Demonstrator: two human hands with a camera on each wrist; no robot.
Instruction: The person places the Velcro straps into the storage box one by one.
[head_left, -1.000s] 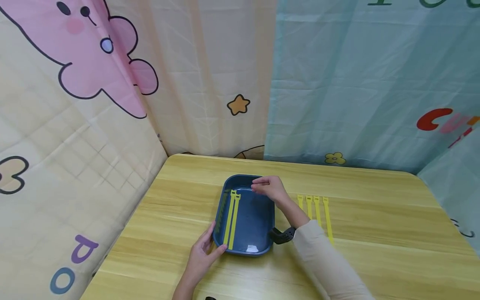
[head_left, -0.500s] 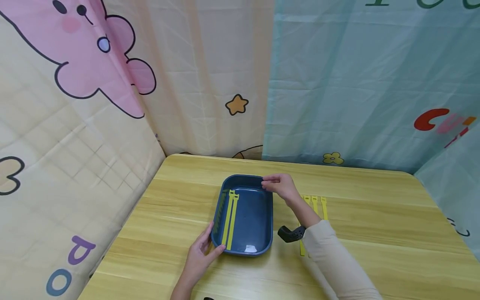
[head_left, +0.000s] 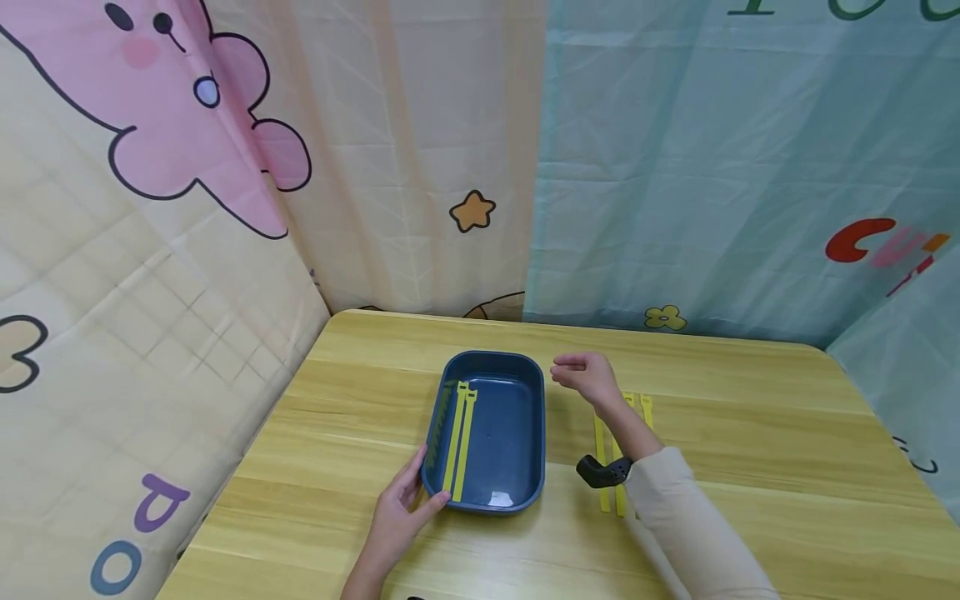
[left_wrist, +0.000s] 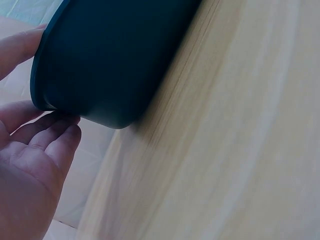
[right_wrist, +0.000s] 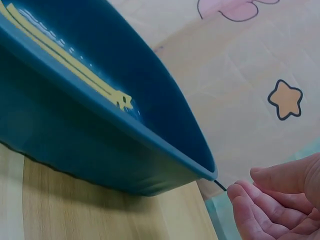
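Observation:
A dark blue rectangular tray [head_left: 504,429] stands on the table. Inside, along its left wall, lie two flat yellow cable ties [head_left: 463,446] with slotted heads, side by side. My left hand [head_left: 399,517] grips the tray's near left corner, thumb at the near rim and fingers along the left side. To the right of the tray's far right corner, my right hand [head_left: 588,377] hovers with its fingers loosely together and nothing in them. The right wrist view shows a gap between its thumb and fingertips. More yellow cable ties [head_left: 602,454] lie under the right forearm, partly hidden.
The wooden table [head_left: 765,450] reaches back to printed curtains [head_left: 720,183], which also close in its left side. A black wrist mount [head_left: 602,472] sticks out from the right wrist toward the tray.
My right hand has moved right, from above the tray's far right part to outside its rim. The left hand, the tray and the two ties in it stay put.

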